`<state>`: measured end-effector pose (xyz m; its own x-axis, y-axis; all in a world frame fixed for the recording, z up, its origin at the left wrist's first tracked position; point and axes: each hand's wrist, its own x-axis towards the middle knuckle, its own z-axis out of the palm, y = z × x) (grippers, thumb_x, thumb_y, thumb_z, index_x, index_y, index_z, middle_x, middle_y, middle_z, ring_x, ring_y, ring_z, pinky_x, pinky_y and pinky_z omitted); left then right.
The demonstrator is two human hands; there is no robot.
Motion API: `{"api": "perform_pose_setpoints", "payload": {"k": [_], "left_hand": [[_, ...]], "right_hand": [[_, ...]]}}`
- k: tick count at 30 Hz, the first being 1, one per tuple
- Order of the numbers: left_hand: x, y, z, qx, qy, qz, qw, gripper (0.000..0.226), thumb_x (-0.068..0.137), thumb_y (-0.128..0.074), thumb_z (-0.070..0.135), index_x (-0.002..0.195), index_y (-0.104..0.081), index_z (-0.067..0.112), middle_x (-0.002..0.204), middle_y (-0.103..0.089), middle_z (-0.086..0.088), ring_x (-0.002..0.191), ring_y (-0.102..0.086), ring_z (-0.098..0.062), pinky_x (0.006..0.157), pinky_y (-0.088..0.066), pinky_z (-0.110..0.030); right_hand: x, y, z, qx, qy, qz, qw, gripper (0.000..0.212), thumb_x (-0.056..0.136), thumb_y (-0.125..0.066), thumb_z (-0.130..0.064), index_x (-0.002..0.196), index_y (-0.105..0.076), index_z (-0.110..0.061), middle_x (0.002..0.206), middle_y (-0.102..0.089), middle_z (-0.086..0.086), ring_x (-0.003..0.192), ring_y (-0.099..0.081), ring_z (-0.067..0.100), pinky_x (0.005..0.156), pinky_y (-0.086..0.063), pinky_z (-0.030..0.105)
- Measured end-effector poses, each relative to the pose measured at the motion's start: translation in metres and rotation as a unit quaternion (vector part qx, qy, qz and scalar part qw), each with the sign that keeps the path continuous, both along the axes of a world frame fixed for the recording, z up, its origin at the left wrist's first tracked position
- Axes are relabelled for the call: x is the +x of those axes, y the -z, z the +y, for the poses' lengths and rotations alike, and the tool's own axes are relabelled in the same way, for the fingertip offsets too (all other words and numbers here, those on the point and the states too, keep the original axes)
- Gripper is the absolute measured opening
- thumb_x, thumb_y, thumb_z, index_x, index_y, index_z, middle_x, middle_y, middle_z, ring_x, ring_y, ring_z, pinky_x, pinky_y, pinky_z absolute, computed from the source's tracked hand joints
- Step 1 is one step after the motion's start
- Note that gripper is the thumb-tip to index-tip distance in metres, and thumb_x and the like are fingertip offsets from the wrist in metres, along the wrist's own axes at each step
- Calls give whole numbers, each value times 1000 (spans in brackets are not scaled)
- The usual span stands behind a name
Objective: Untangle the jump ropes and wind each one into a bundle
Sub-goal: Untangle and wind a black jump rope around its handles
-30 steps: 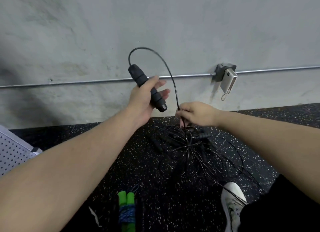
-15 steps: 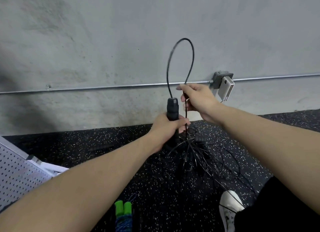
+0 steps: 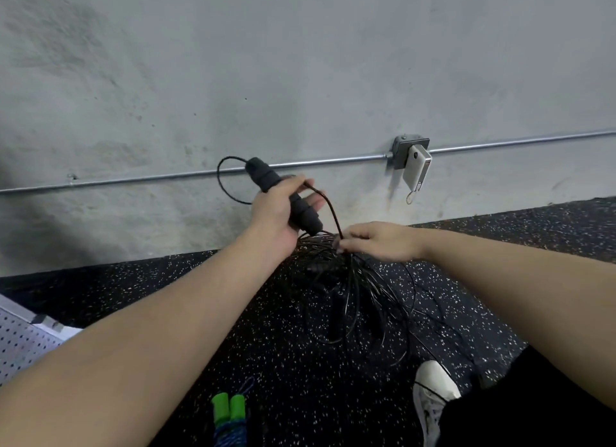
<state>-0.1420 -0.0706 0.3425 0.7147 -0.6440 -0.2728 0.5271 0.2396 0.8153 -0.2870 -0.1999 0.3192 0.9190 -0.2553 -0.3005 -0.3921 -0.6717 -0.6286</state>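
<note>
My left hand [image 3: 278, 213] grips a black foam jump-rope handle [image 3: 266, 178], held tilted above the floor. A thin black cord [image 3: 222, 188] loops out of the handle's top, passes behind my left hand and runs down to my right hand [image 3: 378, 241]. That hand pinches the cord just above a tangle of black ropes [image 3: 360, 296] lying on the speckled floor. More black handles lie half hidden inside the tangle. A wound rope with green handles [image 3: 230, 410] and blue cord sits at the bottom edge.
A grey concrete wall with a metal conduit [image 3: 140, 180] and a junction box [image 3: 408, 151] stands close behind. A perforated metal panel [image 3: 23, 343] is at the left. My white shoe [image 3: 433, 393] rests on the black rubber floor [image 3: 533, 246] beside the tangle.
The left hand turned the handle from upright to tilted and raised it. The right hand dropped from beside the handle down to the tangle, and the tall cord loop shrank.
</note>
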Motion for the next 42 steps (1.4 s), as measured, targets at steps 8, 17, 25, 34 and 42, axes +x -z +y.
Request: {"api": "perform_pose_setpoints", "payload": {"k": [8, 17, 25, 34, 42], "left_hand": [[-5, 12, 13, 45, 63, -69, 995, 30, 90, -76, 9, 113, -57, 10, 116, -73, -13, 97, -75, -30, 91, -61, -44], [-41, 29, 10, 166, 184, -243, 938, 18, 86, -81, 23, 100, -71, 18, 83, -74, 1, 83, -68, -13, 76, -50, -25], [-36, 14, 1, 79, 71, -121, 987, 16, 86, -76, 4, 92, -64, 14, 77, -75, -6, 62, -71, -22, 69, -61, -37], [-15, -19, 2, -60, 9, -38, 997, 5, 97, -64, 7, 96, -61, 12, 84, -73, -4, 68, -72, -21, 74, -63, -34], [-23, 20, 8, 54, 114, -94, 988, 25, 89, -76, 10, 110, -64, 12, 113, -75, -12, 99, -74, -24, 97, -57, -44]], "right_hand": [[13, -23, 7, -52, 134, -186, 972, 21, 103, -52, -26, 92, -69, -21, 75, -71, -10, 63, -62, 13, 61, -50, 27], [23, -67, 31, 195, 238, -385, 870, 22, 102, -55, -17, 85, -67, -10, 60, -55, 3, 53, -50, 12, 41, -44, 25], [13, -43, 12, 341, 259, -201, 881, 33, 102, -38, -26, 131, -54, -21, 108, -70, 5, 97, -68, 22, 74, -57, 34], [-5, -14, 4, -89, 37, -34, 995, 33, 106, -45, -35, 97, -73, -18, 88, -74, -7, 73, -67, 14, 61, -47, 17], [17, -54, 28, -8, 185, -292, 938, 32, 103, -48, -26, 80, -64, -12, 62, -62, 7, 50, -52, 10, 54, -47, 27]]}}
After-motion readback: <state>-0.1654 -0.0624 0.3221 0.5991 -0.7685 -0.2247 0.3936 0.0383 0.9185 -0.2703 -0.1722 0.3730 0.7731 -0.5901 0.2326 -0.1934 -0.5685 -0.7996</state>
